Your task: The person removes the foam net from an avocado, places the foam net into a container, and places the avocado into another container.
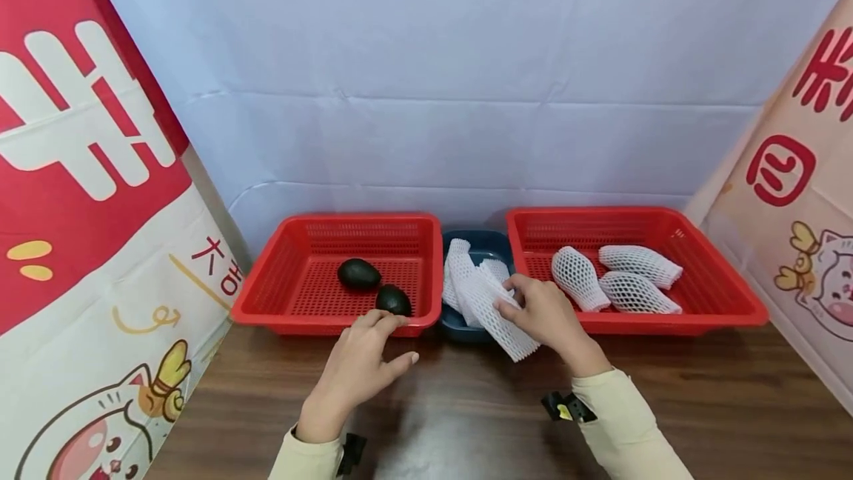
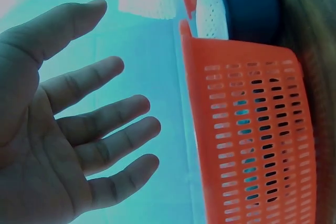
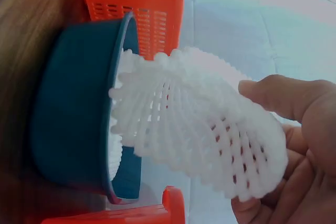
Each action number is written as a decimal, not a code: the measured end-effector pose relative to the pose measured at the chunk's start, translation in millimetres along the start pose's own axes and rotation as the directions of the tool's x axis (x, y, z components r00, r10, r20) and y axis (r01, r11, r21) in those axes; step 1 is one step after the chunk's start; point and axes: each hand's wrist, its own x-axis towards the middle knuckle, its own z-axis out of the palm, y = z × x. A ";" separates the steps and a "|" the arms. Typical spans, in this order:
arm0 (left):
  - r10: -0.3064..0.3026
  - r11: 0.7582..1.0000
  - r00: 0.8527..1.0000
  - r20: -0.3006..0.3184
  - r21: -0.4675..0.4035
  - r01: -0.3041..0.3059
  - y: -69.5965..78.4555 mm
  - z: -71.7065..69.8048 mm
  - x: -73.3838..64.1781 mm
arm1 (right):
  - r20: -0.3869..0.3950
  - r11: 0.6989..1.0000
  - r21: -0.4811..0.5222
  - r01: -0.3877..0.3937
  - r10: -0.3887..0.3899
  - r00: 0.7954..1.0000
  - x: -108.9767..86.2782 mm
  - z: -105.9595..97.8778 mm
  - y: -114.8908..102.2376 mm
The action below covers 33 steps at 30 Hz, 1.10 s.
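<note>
My right hand [image 1: 543, 313] pinches a white foam net sleeve [image 1: 489, 302] between thumb and fingers; the sleeve slants over the blue bin [image 1: 489, 241], its lower end past the near rim. My left hand [image 1: 363, 365] is relaxed, thumb spread wide from the fingers, just before the near rim of the left red basket [image 1: 293, 318]. Cream cuffs at both wrists, a small dark device on each. Surface: brown wood-grain table [image 1: 460, 410], a pale sheen between my forearms. Room: a creased pale blue cloth [image 1: 426, 43] behind; a red and white printed cloth [image 1: 60, 243] to the left, a peach printed one [image 1: 746, 221] to the right, both with cartoon figures and lettering. Counts: red baskets, two, the blue bin between them. Dark avocados [image 1: 358, 273], two, in the left basket, near its right side. Net-covered pieces [image 1: 641, 265], three, grouped in the right red basket [image 1: 716, 313]. Foam sleeves at the bin: the pinched one plus more beneath, overlapping; exact number cannot be told.
</note>
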 end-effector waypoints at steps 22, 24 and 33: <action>-0.035 0.999 0.999 0.006 -0.011 0.035 -21.6 8.7 24.5 | 0.101 0.972 0.015 -0.235 0.232 0.967 44.5 -7.0 5.2; -0.039 0.999 0.999 0.008 -0.020 0.039 -23.1 8.7 25.9 | 0.086 0.971 0.021 -0.240 0.238 0.968 46.6 -6.2 6.7; -0.032 0.999 0.999 -0.007 -0.013 0.032 -25.7 9.0 36.1 | 0.057 0.960 0.017 -0.281 0.280 0.958 59.6 -3.1 13.4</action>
